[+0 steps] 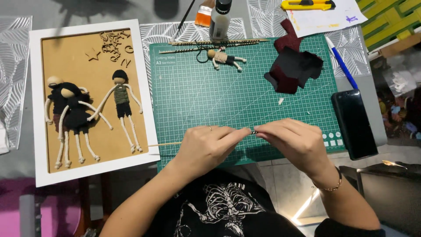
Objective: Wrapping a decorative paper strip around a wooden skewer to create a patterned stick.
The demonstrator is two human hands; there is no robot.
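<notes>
left hand (206,145) fingers pinch skewer (164,144) | right hand (298,142) fingers pinch its wrapped tip (253,131) | near edge of green mat (245,96)

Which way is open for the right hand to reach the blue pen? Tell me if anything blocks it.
Probably yes: the right hand is busy pinching a thin stick, but the blue pen lies uncovered beside the green cutting mat, with nothing between them.
</notes>
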